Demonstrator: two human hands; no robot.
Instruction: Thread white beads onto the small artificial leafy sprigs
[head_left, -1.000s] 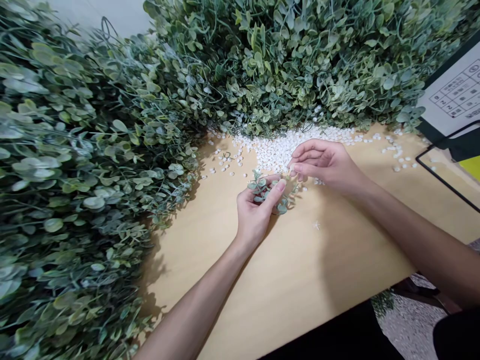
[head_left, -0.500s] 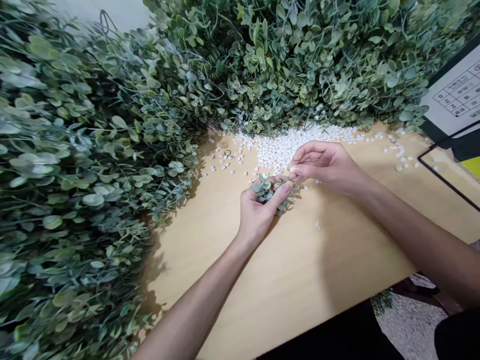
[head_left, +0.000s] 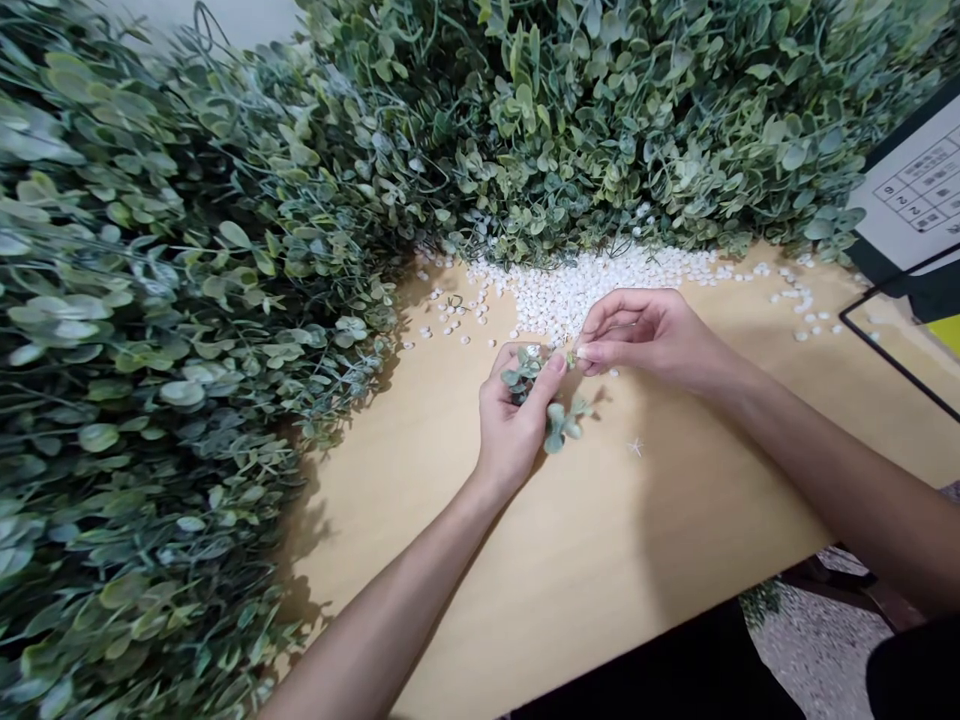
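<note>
In my head view, the left hand is clamped on a leafy sprig at mid-frame; the right hand pinches its fingertips together beside it, on what I cannot tell. White pieces lie just above.

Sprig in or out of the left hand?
In: the left hand holds the sprig, leaves showing on both sides of the thumb.

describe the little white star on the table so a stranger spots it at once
On the tan table, find the left hand holding a green sprig. Right of that sprig lies a thin white star, alone, unlike the rounded white pieces heaped beyond.
</note>
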